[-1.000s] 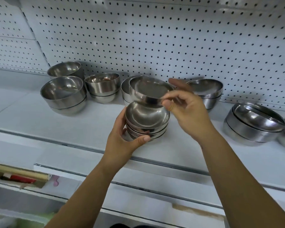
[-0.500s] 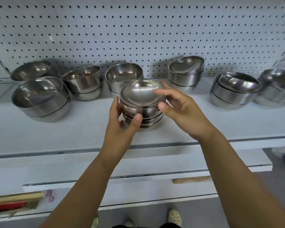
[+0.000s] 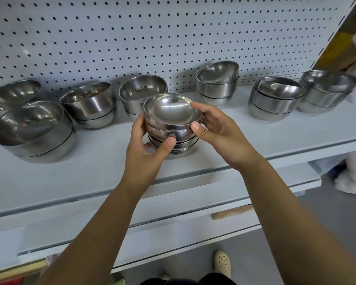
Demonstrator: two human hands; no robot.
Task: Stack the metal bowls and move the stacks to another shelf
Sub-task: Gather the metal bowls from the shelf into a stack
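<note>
A stack of several shallow metal bowls [image 3: 172,114] stands on the white shelf [image 3: 103,161], near its front edge. My left hand [image 3: 146,149] grips the stack's left side, thumb pressed against the lower bowls. My right hand [image 3: 214,126] holds the right side, thumb on the upper bowls' wall and fingers curled behind the top rim. The bottom bowl sits on the shelf.
Other bowl stacks line the shelf: a large one [image 3: 33,132] at left, deeper ones [image 3: 88,103] [image 3: 140,91] behind, and stacks [image 3: 217,83] [image 3: 275,97] [image 3: 327,89] to the right. A pegboard wall [image 3: 132,38] backs the shelf. Lower shelves [image 3: 132,233] jut out below.
The bowl my right hand carried has come down onto the stack. Both hands now clasp the stack's sides. The camera has swung right and closer.
</note>
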